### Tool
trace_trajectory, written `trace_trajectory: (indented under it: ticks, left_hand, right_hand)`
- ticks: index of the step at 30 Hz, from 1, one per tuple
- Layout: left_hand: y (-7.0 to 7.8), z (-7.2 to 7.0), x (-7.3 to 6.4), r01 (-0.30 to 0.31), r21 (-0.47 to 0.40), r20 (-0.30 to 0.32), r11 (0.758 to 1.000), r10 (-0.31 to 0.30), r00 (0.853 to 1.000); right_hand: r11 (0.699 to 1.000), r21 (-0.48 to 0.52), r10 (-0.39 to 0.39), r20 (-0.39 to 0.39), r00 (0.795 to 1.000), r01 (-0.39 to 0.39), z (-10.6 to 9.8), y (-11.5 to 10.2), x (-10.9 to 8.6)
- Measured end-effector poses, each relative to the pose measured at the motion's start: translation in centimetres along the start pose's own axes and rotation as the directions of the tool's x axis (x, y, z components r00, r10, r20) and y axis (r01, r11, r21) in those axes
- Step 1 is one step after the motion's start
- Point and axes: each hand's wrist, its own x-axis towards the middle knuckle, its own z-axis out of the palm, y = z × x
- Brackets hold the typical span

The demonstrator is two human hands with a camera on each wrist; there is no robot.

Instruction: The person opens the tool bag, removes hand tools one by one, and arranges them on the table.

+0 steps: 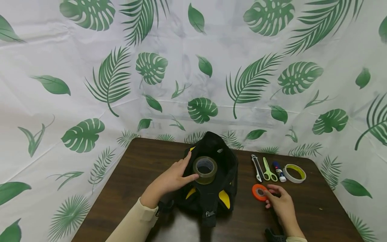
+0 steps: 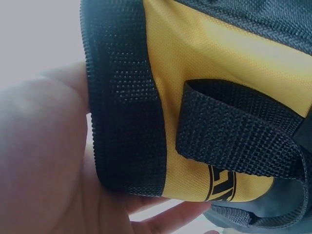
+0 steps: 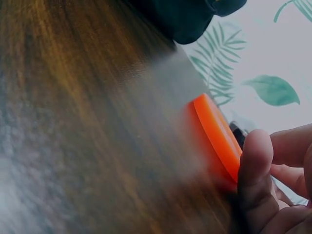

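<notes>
A black and yellow tool bag (image 1: 208,205) stands on the table with its mouth gaping upward. In its mouth sits a wide roll of clear packing tape (image 1: 205,170). My left hand (image 1: 170,178) rests against the bag's left side, fingers extended, thumb reaching toward the tape roll. From the left wrist, the zip-edged flap (image 2: 126,112) and yellow side of the bag partly hide that hand (image 2: 44,151). To the right of the bag, my right hand (image 1: 281,201) pinches a flat orange tape roll (image 1: 259,192) at its edge, near the tabletop.
Behind the right hand lie a utility knife (image 1: 257,168), green scissors (image 1: 269,170), a glue stick (image 1: 279,172) and a pale tape roll with a yellow core (image 1: 294,173). The dark wooden table (image 1: 136,161) meets a leaf-patterned curtain (image 1: 169,114) at the back.
</notes>
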Motion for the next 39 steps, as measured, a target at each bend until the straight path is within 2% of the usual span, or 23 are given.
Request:
trace_trajectory:
  ticks: [9, 15, 18, 23, 27, 34, 35, 39]
  left_hand:
    - [-0.2, -0.1, 0.1, 0.0, 0.002, -0.004, 1.0, 0.0, 1.0]
    - [0.0, -0.3, 0.2, -0.018, -0.003, 0.001, 1.0, 0.018, 1.0]
    - [0.0, -0.3, 0.1, -0.017, -0.001, 0.003, 1.0, 0.017, 1.0]
    - [0.0, -0.4, 0.0, -0.008, -0.003, 0.009, 1.0, 0.008, 1.0]
    - [-0.1, -0.4, -0.1, -0.012, -0.014, 0.005, 1.0, 0.012, 1.0]
    - [-0.4, -0.1, -0.1, -0.018, -0.011, 0.016, 1.0, 0.018, 1.0]
    - [-0.5, -0.1, -0.1, -0.018, -0.011, 0.017, 1.0, 0.018, 1.0]
    - [-0.4, -0.2, -0.3, -0.024, -0.011, 0.021, 1.0, 0.024, 0.999]
  right_hand:
    - [0.997, 0.076, 0.028, -0.037, 0.999, -0.025, -0.2, -0.1, 0.3]
    - [0.982, 0.19, 0.033, -0.062, 0.998, -0.021, -0.4, -0.1, 0.3]
    - [0.96, 0.279, -0.001, -0.054, 0.999, 0.016, -0.2, -0.1, 0.2]
    - [0.893, 0.44, -0.103, 0.0, 0.995, 0.092, 0.4, -0.9, -0.8]
    - [0.857, 0.495, -0.197, 0.049, 0.979, 0.147, 1.3, -2.5, -1.7]
    - [0.81, 0.554, -0.301, 0.112, 0.947, 0.192, 2.7, -5.8, -3.2]
    - [0.804, 0.562, -0.319, 0.126, 0.939, 0.198, 2.8, -6.4, -3.5]
    - [0.763, 0.601, -0.422, 0.183, 0.888, 0.239, 3.6, -8.6, -4.6]
